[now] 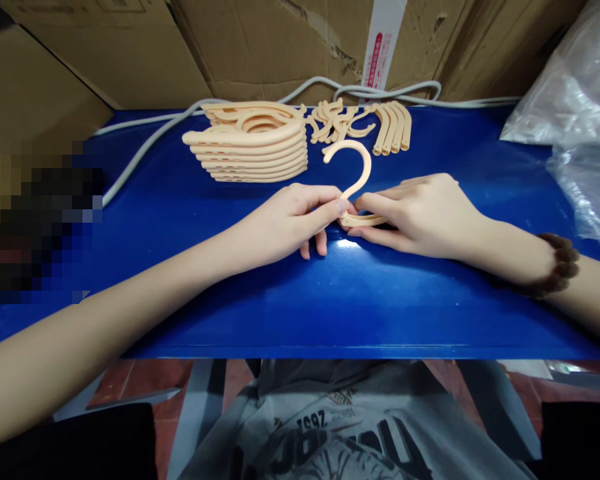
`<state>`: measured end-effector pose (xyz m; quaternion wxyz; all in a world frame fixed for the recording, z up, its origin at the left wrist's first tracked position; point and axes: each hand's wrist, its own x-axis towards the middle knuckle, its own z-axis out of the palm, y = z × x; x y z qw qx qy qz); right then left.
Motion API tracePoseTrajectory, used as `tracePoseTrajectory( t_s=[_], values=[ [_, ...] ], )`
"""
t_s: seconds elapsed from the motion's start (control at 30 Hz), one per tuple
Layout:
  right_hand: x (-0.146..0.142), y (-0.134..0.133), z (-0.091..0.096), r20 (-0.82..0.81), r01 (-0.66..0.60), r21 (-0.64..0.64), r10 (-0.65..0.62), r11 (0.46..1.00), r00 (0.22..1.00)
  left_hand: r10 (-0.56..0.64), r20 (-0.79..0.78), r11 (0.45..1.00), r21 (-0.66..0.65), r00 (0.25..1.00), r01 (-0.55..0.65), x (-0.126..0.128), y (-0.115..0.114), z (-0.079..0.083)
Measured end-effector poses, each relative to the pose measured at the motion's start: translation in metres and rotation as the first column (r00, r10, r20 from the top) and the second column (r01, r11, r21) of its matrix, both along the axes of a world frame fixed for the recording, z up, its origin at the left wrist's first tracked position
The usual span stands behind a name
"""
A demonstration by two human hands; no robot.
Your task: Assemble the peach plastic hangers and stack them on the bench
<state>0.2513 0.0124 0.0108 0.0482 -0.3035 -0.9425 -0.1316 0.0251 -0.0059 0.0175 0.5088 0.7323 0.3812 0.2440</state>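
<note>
Over the blue table (300, 300), my left hand (305, 212) pinches a beige plastic hanger hook (363, 170) near its base, thumb on top. The hook's curve points up and away from me. My right hand (415, 212) grips a beige hanger arm (367, 220) whose end meets the base of the hook; the rest of the arm is hidden under that hand. Whether the two pieces are locked together I cannot tell. Just beyond my left hand lies a stack of beige hangers (253, 157).
Loose hooks (337, 123) and several curved hanger arms (393, 127) lie behind my hands. A white cable (150, 160) runs along the back, before cardboard boxes (280, 53). Clear plastic bags (570, 87) sit at the right. A blurred dark area (35, 227) covers the left.
</note>
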Motion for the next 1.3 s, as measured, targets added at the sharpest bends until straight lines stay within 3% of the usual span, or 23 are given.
tracePoseTrajectory(
  t_s=[0.53, 1.3],
  values=[
    [0.0005, -0.0019, 0.0005, -0.018, 0.025, 0.002, -0.025, 1.0, 1.0, 0.003, 0.067, 1.0, -0.029, 0.998, -0.001, -0.0024, 0.0032, -0.0037],
    [-0.0001, -0.0032, 0.0042, -0.002, 0.036, -0.007, -0.036, 0.999, 0.999, 0.024, -0.02, 0.999, -0.039, 1.0, -0.025, -0.0039, 0.0027, 0.0041]
  ],
)
